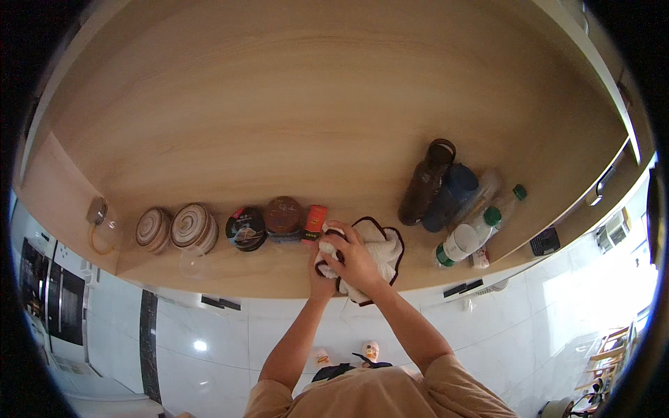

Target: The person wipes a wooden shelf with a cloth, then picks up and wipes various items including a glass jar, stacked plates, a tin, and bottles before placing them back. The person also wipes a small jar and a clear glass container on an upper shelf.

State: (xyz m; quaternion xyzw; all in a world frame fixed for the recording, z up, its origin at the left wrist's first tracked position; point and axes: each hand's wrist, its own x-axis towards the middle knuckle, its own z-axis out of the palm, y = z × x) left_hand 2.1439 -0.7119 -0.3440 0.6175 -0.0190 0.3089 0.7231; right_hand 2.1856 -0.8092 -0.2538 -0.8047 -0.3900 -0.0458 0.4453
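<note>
My right hand (pixel 358 261) grips a bunched part of a white cloth (pixel 380 244) with dark brown edging. From below and to the left, my left hand (pixel 321 277) holds the same bunch; its fingers are partly covered by cloth and by my right hand. Whether something is wrapped inside the bunch cannot be seen. The rest of the cloth spreads to the right over the wooden shelf (pixel 277 277) and hangs past its front edge. Just left of my hands stands a small red box (pixel 314 222) bearing writing.
Left of the box are a brown-lidded jar (pixel 283 214), a black-lidded tub (pixel 245 229), two striped round containers (pixel 191 224) (pixel 153 230) and a glass jug (pixel 106 222). To the right stand a dark bottle (pixel 424 188), a blue bottle (pixel 450 196) and green-capped plastic bottles (pixel 468 235).
</note>
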